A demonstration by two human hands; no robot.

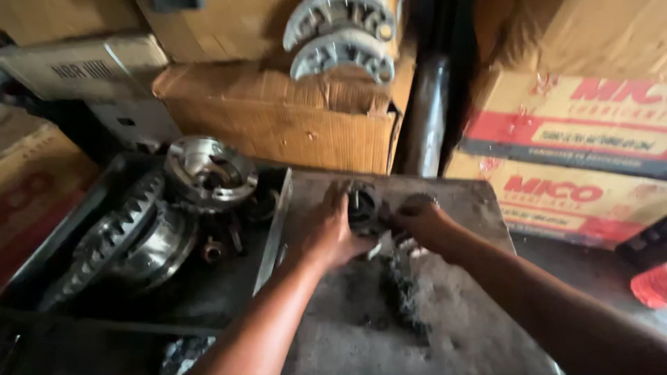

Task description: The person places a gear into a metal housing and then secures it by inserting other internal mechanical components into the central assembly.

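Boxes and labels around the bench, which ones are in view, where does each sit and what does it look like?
Plain brown carton: behind the bench, centre, torn top edge.
Red-and-cream printed cartons: stacked at right, dark band.
Grey-white box: upper left, dark lettering.
Reddish carton: far left, partly seen.
No screens.

Cardboard boxes (278, 118) crowd behind a grimy bench (458, 201).

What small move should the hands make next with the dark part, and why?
Probably lift the dark part slightly off the greasy plate. Both the left hand and right hand already grip it from opposite sides, and loose debris lies just below. The image is blurred, so this is tentative.
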